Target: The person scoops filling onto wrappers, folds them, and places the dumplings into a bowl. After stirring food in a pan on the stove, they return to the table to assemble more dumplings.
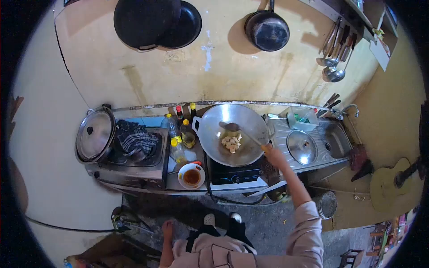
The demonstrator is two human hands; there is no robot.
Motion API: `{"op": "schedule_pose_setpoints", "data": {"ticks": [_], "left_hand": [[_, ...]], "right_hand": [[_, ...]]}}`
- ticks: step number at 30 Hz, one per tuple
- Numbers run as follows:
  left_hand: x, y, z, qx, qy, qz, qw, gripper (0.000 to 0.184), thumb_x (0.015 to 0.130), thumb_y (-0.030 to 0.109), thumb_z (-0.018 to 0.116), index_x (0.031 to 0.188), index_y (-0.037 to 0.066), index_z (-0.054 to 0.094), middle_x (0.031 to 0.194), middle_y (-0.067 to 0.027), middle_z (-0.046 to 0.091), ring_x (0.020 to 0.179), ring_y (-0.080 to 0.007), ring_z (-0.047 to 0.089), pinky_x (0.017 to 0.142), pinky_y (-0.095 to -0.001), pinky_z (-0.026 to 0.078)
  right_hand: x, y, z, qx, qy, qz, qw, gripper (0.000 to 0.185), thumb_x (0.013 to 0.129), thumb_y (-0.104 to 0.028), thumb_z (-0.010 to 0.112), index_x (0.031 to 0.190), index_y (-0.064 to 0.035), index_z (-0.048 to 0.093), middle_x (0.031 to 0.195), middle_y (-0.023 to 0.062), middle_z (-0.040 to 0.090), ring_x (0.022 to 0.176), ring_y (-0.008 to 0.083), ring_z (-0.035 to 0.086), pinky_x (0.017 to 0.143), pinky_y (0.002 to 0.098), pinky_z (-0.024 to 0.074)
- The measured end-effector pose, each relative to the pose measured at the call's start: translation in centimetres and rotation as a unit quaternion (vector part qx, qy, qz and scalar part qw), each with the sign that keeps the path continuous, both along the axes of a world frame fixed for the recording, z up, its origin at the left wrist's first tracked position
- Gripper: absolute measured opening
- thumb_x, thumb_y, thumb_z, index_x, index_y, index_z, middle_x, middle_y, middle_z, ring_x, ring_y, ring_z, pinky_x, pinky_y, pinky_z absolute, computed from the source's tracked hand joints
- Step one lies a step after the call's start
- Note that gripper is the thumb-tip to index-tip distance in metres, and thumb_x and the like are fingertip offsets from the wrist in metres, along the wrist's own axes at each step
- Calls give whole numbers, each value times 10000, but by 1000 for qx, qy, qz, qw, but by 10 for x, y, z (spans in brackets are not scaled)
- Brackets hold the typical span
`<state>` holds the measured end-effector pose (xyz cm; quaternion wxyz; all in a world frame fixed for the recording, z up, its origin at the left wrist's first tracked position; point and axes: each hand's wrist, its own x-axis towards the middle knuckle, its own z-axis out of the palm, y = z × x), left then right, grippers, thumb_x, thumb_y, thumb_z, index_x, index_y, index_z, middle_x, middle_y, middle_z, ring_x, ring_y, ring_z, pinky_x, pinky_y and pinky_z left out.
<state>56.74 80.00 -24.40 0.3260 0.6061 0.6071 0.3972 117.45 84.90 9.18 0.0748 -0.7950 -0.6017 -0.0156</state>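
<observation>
My right hand (274, 155) is closed around the wooden handle of a spatula (251, 136). The spatula's dark head rests inside a large metal wok (209, 138), beside a small heap of pale, cut chunks of food (231, 143). Under the wok stands a black gas stove (236, 172). Low at my side hangs my left hand (167, 228), with nothing visible in it and its fingers loosely extended. A white bowl with brown sauce (191, 177) sits left of the stove.
Several bottles (178, 154) stand left of the wok. Farther left, a lidded pot (94, 135) and a dark checked cloth (135, 137) rest on another stove. To the right are a round lid (302, 146), a plastic container (302, 119) and a sink (334, 139). Pans (267, 30) hang above.
</observation>
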Motion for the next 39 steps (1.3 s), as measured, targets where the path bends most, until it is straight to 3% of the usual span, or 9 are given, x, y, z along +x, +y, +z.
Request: {"op": "schedule_pose_setpoints", "data": {"ticks": [3,8,13,20,25,29,32,36,39], "left_hand": [[22,0,26,-176,-203,27,963,146,784,134,464,811,44,577,680,-56,566,581,-133,519,525,-295,421],[29,-57,37,-226,80,-3,971,146,776,139,467,809,45,574,695,-66,570,613,-160,533,537,-305,430],[16,-112,-2,-305,204,-13,930,154,776,146,464,822,44,569,707,-72,570,621,-173,537,542,-305,437],[8,-90,-26,-286,196,-46,937,167,776,157,460,841,42,561,723,-81,570,632,-191,543,549,-304,447],[9,-49,-30,-206,24,-52,977,177,775,164,457,854,40,556,734,-87,570,640,-204,548,554,-304,454],[13,-15,-29,-357,-285,6,889,179,780,172,459,827,35,565,728,-100,574,634,-210,554,563,-296,459],[11,-7,-22,-359,-138,-55,922,210,780,202,471,821,24,576,729,-121,579,634,-231,557,588,-324,460],[2,-32,-21,-175,314,-193,913,274,775,257,493,843,8,587,742,-153,586,645,-273,557,632,-387,459],[-1,-54,-27,-259,289,-84,918,269,773,272,491,824,26,589,735,-143,585,646,-284,557,634,-396,455]], "right_hand": [[51,3,-16,5,159,6,987,309,793,-253,515,1040,-92,421,581,81,512,476,176,545,385,309,422],[17,-16,40,-148,486,-184,841,254,816,-297,511,926,-83,432,570,40,451,376,100,417,300,234,327],[-9,-19,10,-164,816,-159,531,140,823,-224,497,873,-105,442,526,0,428,365,55,400,280,175,266],[-69,-43,63,-131,535,-153,821,268,812,-268,519,966,-71,423,538,47,465,364,104,423,300,244,295],[-64,-68,41,22,318,-26,947,292,812,-251,504,970,-23,412,637,195,543,569,335,554,477,419,412],[-35,-47,30,31,236,-79,968,284,816,-237,474,930,15,409,716,282,534,746,463,500,607,519,389],[2,-23,1,-12,167,-119,979,280,818,-264,482,913,-5,431,706,188,562,589,352,561,485,412,428],[0,-10,11,-100,597,-222,764,250,827,-276,473,900,-38,446,573,66,477,374,150,434,310,265,338],[5,-5,-17,-138,830,-221,493,204,843,-252,451,890,-53,449,521,9,397,331,60,331,264,189,257]]}}
